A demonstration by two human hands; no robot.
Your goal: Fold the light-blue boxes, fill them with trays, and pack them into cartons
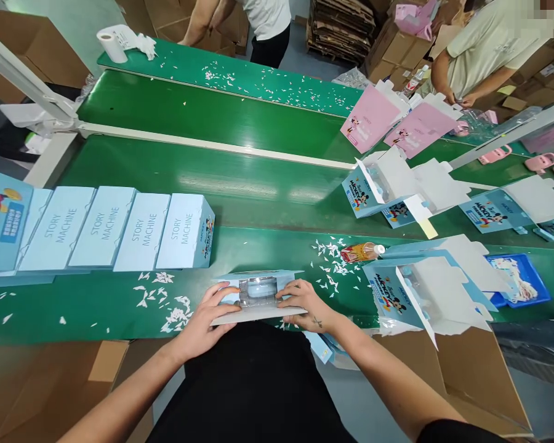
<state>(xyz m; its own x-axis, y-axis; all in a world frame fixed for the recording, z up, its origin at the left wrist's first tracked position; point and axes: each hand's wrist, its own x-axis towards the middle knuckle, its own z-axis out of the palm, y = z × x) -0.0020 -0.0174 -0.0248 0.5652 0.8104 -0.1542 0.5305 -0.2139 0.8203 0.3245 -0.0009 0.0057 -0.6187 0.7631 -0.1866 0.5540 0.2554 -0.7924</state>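
Close to my body at the bench edge, an unclosed light-blue carton (284, 276) stands between my hands. Inside it shows a clear plastic tray (258, 290) with a pale blue item in it. My left hand (210, 317) grips the carton's left side, its thumb low on the near panel and its fingers reaching over the rim. On the right side, my right hand (305, 304) holds the carton, fingertips at the tray's edge and thumb under the near panel. The carton's lower part is hidden.
Closed blue "STORY MACHINE" boxes (189, 231) stand in a row at left. To the right are a drink bottle (362, 251), open blue cartons (390, 298) and a blue tray (542, 289). Paper scraps (178, 314) litter the green bench. Pink cartons (373, 117) and two people are across it.
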